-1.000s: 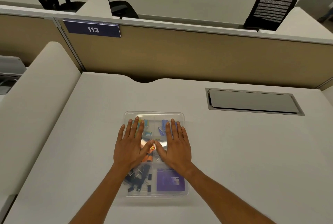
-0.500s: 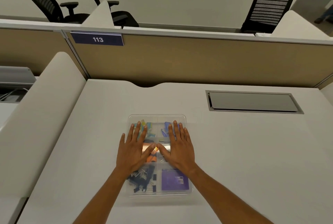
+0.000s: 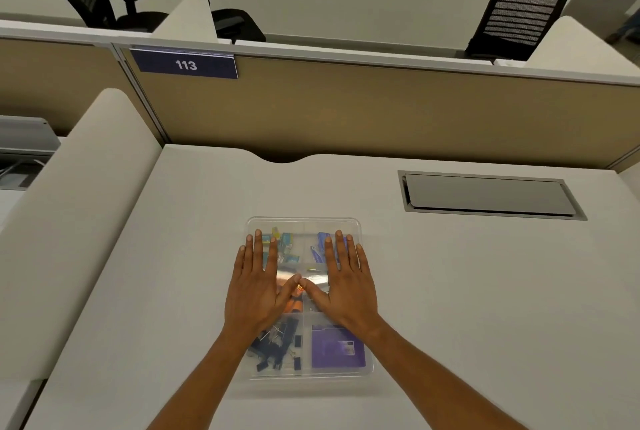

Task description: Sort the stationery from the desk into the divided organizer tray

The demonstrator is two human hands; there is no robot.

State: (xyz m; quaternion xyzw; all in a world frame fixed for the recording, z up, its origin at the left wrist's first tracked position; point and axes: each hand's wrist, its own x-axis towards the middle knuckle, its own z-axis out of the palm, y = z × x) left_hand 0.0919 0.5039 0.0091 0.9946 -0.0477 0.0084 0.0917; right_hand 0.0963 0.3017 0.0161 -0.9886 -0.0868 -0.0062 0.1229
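A clear divided organizer tray lies on the white desk in front of me. My left hand and my right hand rest flat, palms down, over its middle, fingers spread and thumbs touching. Neither holds anything. Black binder clips fill the near left compartment and a purple pad the near right one. Small blue and yellow boxes sit far left, blue items far right. An orange object shows between my thumbs, mostly hidden.
A grey cable hatch is set into the desk at the right. A tan partition with a label "113" closes the back. A padded side divider runs along the left. Office chairs stand beyond.
Both hands stay flat on the tray. The view has tilted upward slightly, so tray and hands sit lower in the picture.
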